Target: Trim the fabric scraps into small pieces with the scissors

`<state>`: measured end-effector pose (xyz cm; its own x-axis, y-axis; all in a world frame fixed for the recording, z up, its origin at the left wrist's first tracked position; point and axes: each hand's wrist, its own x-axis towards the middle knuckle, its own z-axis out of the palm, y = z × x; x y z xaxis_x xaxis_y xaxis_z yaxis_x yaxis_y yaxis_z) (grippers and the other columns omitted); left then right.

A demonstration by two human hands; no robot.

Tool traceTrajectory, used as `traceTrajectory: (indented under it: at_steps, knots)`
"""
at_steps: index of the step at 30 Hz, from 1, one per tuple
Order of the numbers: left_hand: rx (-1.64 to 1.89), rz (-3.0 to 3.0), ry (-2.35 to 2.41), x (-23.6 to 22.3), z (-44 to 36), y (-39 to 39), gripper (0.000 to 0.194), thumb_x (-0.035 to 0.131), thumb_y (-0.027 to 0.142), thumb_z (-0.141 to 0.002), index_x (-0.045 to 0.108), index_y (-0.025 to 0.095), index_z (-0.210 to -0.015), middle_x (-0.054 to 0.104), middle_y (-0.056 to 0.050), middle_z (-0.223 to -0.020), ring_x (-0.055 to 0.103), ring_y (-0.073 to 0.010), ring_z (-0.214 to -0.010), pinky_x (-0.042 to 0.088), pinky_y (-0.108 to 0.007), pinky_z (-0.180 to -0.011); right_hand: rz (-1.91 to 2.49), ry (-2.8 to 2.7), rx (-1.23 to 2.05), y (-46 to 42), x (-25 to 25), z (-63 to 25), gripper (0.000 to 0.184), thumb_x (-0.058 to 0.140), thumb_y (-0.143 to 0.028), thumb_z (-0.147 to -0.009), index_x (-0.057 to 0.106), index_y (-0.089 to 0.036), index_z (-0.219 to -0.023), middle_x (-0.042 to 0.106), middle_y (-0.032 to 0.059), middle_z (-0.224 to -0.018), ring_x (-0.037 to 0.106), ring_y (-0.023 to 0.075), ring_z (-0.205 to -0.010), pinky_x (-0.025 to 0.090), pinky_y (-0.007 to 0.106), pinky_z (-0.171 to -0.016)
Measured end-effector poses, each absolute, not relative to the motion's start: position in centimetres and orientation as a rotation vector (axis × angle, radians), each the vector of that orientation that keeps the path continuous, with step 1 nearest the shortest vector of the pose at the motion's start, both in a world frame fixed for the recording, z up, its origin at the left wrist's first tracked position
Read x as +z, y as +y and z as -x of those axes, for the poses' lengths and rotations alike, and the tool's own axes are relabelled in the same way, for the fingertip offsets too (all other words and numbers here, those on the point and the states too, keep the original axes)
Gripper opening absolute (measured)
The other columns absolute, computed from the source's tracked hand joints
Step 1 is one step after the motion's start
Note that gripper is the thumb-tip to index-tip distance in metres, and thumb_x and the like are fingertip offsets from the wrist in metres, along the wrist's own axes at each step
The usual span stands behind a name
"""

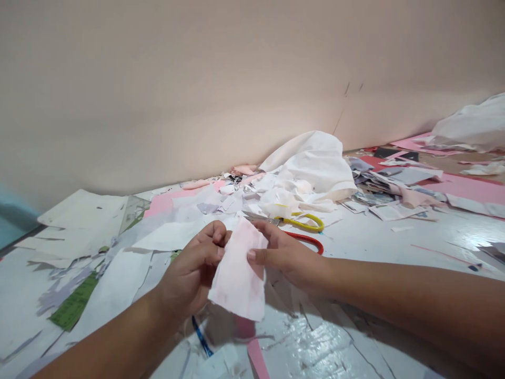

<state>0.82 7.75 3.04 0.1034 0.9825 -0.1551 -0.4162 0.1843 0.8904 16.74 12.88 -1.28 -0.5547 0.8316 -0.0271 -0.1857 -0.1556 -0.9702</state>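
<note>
We clamp a ragged pale-pink fabric scrap (236,276) at its upper corners, thumb and fingers closed on it in both our left hand (193,268) and our right hand (284,258), holding it above the white-painted floor (394,252), near yellow-handled steel scissors (303,223) and a curved red plastic handle (307,241).

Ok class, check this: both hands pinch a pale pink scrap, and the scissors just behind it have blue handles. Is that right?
No: the head view shows the scissors have yellow handles, not blue. The left hand and right hand do pinch the pale pink scrap.
</note>
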Motion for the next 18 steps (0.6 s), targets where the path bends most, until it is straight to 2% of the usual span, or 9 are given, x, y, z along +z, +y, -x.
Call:
traceTrajectory:
  at_steps: [4,6,8,12,18]
  knots:
    - [1.187,-0.858,1.002,2.8,-0.1,8.3,0.016,0.054,0.016,-0.059,0.043,0.022,-0.069,0.045,0.006,-0.057,0.042,-0.0078,-0.043,0.033,-0.019,-0.04,0.784,-1.338,1.866,13.4,-0.7,-16.9,0.032,0.071,-0.022,-0.063,0.055,-0.02,-0.09,0.062,0.0016,-0.077,0.059,0.0144,-0.065,0.046,0.029,-0.061]
    - [1.161,-0.938,1.111,2.6,0.0,8.6,0.013,0.056,0.025,-0.066,0.046,0.022,-0.074,0.048,0.005,-0.058,0.044,-0.0085,-0.045,0.034,-0.019,-0.04,0.883,-1.326,1.766,13.6,-0.2,-17.0,0.03,0.073,-0.02,-0.061,0.053,-0.019,-0.083,0.061,-0.0005,-0.07,0.058,0.0128,-0.058,0.045,0.027,-0.054]
    - [1.15,-1.036,1.268,2.3,-0.1,8.9,0.019,0.061,0.029,-0.067,0.046,0.021,-0.076,0.048,0.006,-0.057,0.045,-0.0079,-0.045,0.033,-0.018,-0.04,0.951,-1.297,1.7,13.8,0.2,-17.2,0.033,0.075,-0.017,-0.057,0.052,-0.019,-0.081,0.06,-0.0021,-0.066,0.057,0.0119,-0.054,0.045,0.025,-0.05]
    - [1.261,-1.137,1.443,1.7,0.0,9.4,0.029,0.07,0.028,-0.061,0.044,0.021,-0.073,0.046,0.009,-0.055,0.044,-0.0063,-0.044,0.033,-0.017,-0.042,0.857,-1.137,1.731,14.3,0.5,-17.1,0.029,0.073,-0.018,-0.06,0.053,-0.018,-0.081,0.061,-0.0025,-0.064,0.058,0.0108,-0.056,0.046,0.024,-0.053]
    - [1.311,-1.128,1.494,1.4,0.2,9.6,0.031,0.072,0.029,-0.059,0.045,0.021,-0.072,0.048,0.009,-0.055,0.046,-0.0057,-0.046,0.036,-0.018,-0.046,0.78,-1.133,1.636,14.7,0.3,-17.2,0.024,0.074,-0.021,-0.06,0.051,-0.016,-0.064,0.059,-0.0047,-0.054,0.053,0.0072,-0.05,0.043,0.022,-0.053]
